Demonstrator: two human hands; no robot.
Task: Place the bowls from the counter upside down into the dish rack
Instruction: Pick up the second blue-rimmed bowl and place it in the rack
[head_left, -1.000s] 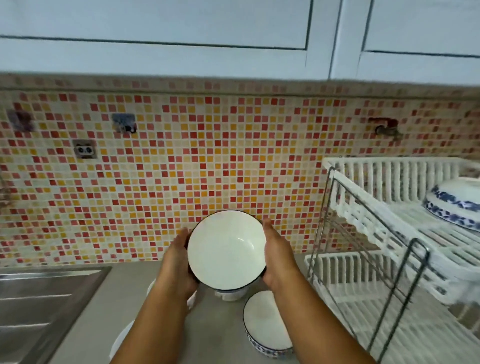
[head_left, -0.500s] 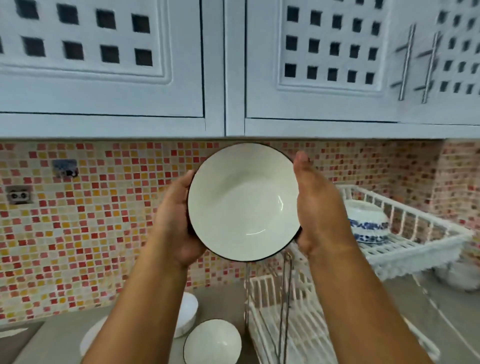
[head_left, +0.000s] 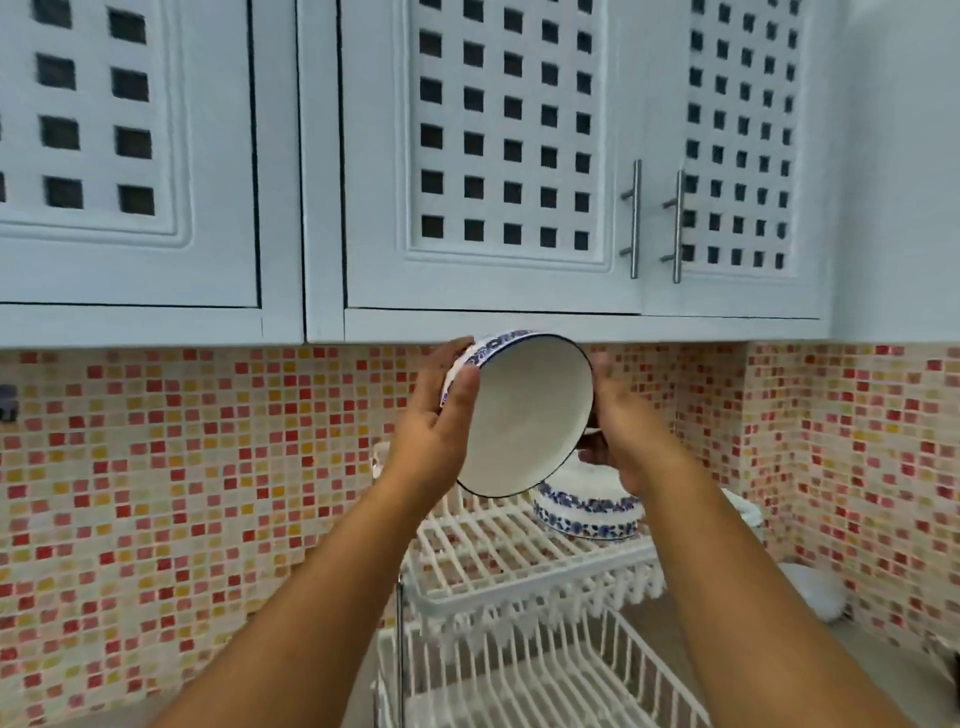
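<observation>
The bowl (head_left: 524, 415) is gripped between the left hand (head_left: 441, 431) and the right hand (head_left: 623, 436), raised above the upper tier of the dish rack (head_left: 498, 561). Compared with half a second ago, it is tipped further, its white inside turned toward the camera and downward, its blue-patterned rim now seen. A second bowl (head_left: 587, 512) is already set upside down on that tier, just beneath.

An upturned bowl (head_left: 587, 512) fills the upper rack tier's (head_left: 493, 561) right; its left lies open.
</observation>
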